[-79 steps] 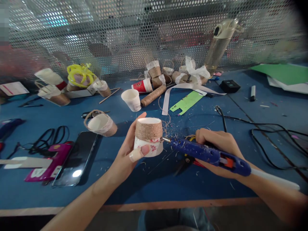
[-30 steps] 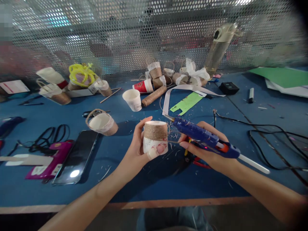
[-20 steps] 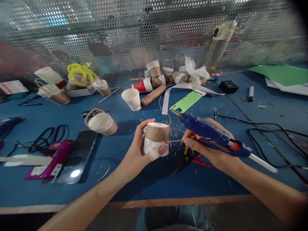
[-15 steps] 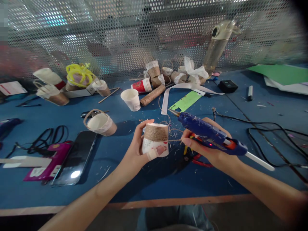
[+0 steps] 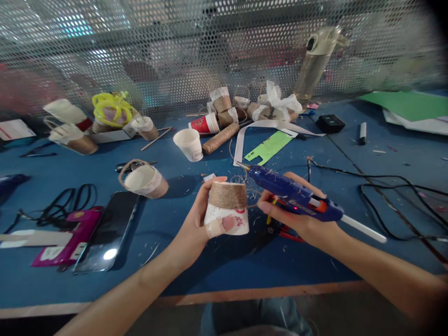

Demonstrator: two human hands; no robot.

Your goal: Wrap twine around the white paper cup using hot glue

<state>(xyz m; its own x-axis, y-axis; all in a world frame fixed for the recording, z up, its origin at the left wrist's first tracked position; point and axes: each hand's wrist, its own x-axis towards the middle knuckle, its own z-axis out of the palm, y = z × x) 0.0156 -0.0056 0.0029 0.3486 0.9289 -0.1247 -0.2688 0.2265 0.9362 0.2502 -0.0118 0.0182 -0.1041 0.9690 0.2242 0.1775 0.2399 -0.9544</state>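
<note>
My left hand (image 5: 198, 217) is wrapped round a small white paper cup (image 5: 241, 224) with a red print, its thumb across the front. Brown twine (image 5: 228, 195) is wound in tight rows round the cup's upper half. A loose strand runs from the cup to the fingers of my right hand (image 5: 297, 212). That same hand grips a blue hot glue gun (image 5: 290, 189), a white glue stick jutting from its back and a small red light lit. The gun's nozzle points left, above and right of the cup. Below the right hand, pliers (image 5: 275, 228) with red handles lie partly hidden.
A finished-looking twine basket (image 5: 147, 181), a phone (image 5: 107, 233) and a purple power strip (image 5: 68, 240) lie at left. Behind stand a white cup (image 5: 189, 144), a twine roll (image 5: 220, 139) and several small baskets. A black cable (image 5: 371, 177) loops at right; a bottle (image 5: 313, 70) leans against the mesh.
The glue gun and my right hand have moved left, closer to the cup. My left hand has turned the cup slightly, showing more of its print.
</note>
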